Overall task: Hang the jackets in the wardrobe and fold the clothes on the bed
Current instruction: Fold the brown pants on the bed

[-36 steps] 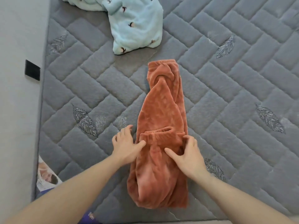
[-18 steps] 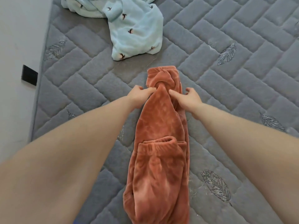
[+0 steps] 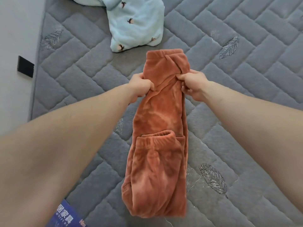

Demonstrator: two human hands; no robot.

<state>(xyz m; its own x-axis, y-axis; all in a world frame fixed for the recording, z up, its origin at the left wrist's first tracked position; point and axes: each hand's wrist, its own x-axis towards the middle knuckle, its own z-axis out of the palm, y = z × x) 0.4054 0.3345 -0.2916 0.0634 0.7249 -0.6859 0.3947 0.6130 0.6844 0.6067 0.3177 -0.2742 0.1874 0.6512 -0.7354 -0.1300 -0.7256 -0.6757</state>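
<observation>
Centrally, rust-orange fleece trousers (image 3: 157,145) lie lengthwise on a grey quilted mattress (image 3: 82,82), their near end folded up with an elastic cuff showing. Just above the frame's middle, the person's left hand (image 3: 141,86) and right hand (image 3: 192,84) each pinch a side of the trousers' far part, fingers curled into the fabric. A pale blue printed garment (image 3: 136,25) sits crumpled at upper centre.
</observation>
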